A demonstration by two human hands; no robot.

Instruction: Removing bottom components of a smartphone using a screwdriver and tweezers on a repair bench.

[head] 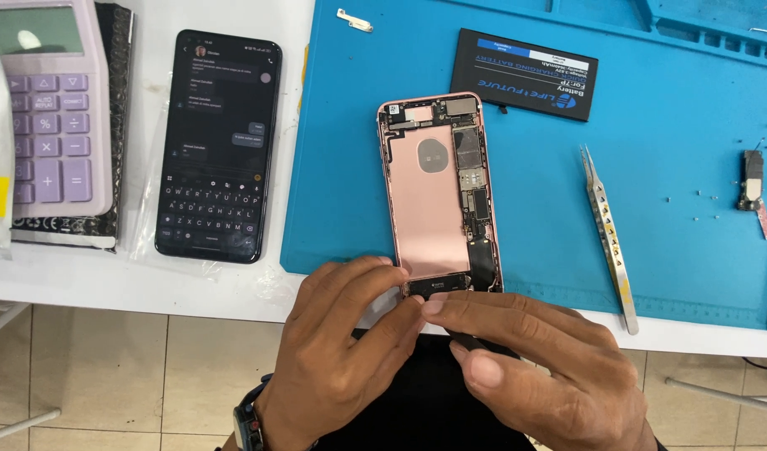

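Both hands [425, 334] pinched together on opened pink phone [438, 196] bottom edge, blue mat [693, 125]

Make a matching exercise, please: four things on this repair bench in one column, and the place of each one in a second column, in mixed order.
Things:
1. black battery
2. tweezers
3. lilac calculator
4. opened pink phone

Places:
A. on the white table, far left
B. under the fingertips of the left hand and right hand, at the near edge of the blue mat
C. on the mat, above the opened phone
D. on the mat, to the right of the opened phone

Pairs: 1-C, 2-D, 3-A, 4-B
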